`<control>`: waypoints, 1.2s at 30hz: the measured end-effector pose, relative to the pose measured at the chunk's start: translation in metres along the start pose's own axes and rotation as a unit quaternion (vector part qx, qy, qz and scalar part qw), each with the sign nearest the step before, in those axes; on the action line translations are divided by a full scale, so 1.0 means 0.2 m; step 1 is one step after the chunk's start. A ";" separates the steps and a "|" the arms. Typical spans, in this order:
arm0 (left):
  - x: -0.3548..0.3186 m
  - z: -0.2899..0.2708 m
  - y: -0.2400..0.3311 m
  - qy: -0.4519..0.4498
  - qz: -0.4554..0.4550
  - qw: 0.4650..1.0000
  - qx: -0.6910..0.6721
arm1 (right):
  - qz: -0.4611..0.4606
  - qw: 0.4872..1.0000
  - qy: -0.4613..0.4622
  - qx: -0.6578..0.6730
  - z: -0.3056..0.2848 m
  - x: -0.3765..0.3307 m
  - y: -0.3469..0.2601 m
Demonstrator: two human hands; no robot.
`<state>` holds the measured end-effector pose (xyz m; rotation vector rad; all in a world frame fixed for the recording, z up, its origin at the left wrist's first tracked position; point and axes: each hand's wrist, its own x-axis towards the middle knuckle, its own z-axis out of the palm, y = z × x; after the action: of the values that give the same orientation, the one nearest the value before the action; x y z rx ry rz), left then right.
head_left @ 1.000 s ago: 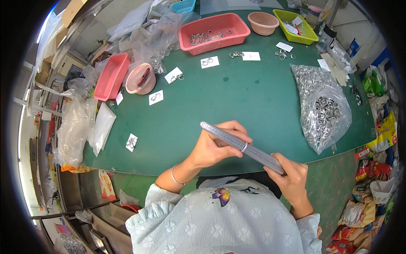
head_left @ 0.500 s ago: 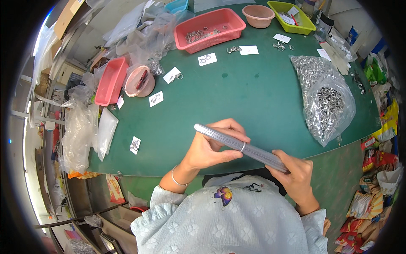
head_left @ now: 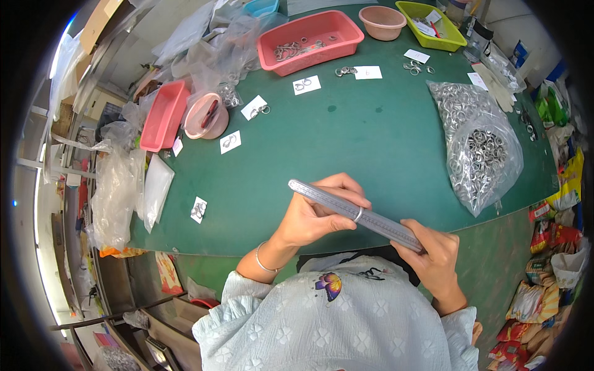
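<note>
Holding a long grey metal ruler [head_left: 352, 212] slantwise above the near edge of a green worktable [head_left: 371, 136], a person in a pale flowered top works with both bare hands. Left hand [head_left: 318, 213] wraps around the ruler's upper half, fingers curled over the top and thumb pressed beneath, pinching a small metal ring [head_left: 358, 214] against the ruler's edge. Right hand [head_left: 436, 256] closes around the ruler's lower end, fingers folded tight on it, close to the person's chest. Ruler and ring are held just over the table's front rim, clear of its surface. To the right, a clear plastic bag [head_left: 479, 142] bulging with silvery rings lies on the table, well apart from the hands. Across the far side stand a red tray [head_left: 334, 28] with a few rings in it, a brown bowl [head_left: 382, 21] and a yellow-green tray [head_left: 430, 12]. Small white cards [head_left: 230, 142], each carrying a ring or two, are dotted over the green top between the trays and the hands. At the left edge sit a second red tray [head_left: 162, 114], a pink bowl [head_left: 207, 117] and a heap of empty clear bags [head_left: 117, 191].
</note>
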<state>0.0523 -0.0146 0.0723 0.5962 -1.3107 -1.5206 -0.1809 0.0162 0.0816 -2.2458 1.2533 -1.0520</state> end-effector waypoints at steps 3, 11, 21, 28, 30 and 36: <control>0.00 0.00 0.01 0.003 -0.001 1.000 -0.006 | 0.002 1.000 0.001 0.007 0.01 0.00 0.00; 0.01 -0.01 0.01 0.008 0.004 1.000 0.022 | 0.016 1.000 -0.016 0.014 0.00 0.01 0.00; -0.02 -0.06 -0.11 0.243 0.130 0.959 -0.062 | 0.127 0.991 -0.025 0.023 0.04 -0.05 0.09; 0.33 -0.63 -0.42 0.339 0.019 0.869 0.360 | 0.212 0.976 -0.036 0.039 0.13 -0.07 0.29; 0.42 -0.85 -0.52 0.347 0.036 0.804 0.482 | 0.205 0.978 -0.042 0.007 0.18 -0.07 0.34; 0.76 -1.23 -0.67 0.342 0.103 0.688 0.631 | 0.230 0.973 0.010 0.002 0.27 -0.12 0.44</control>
<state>0.1558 -0.2690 -0.0878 1.6016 -1.5511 0.1137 -0.1974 -0.0130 -0.0191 -1.8092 1.6699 -0.8944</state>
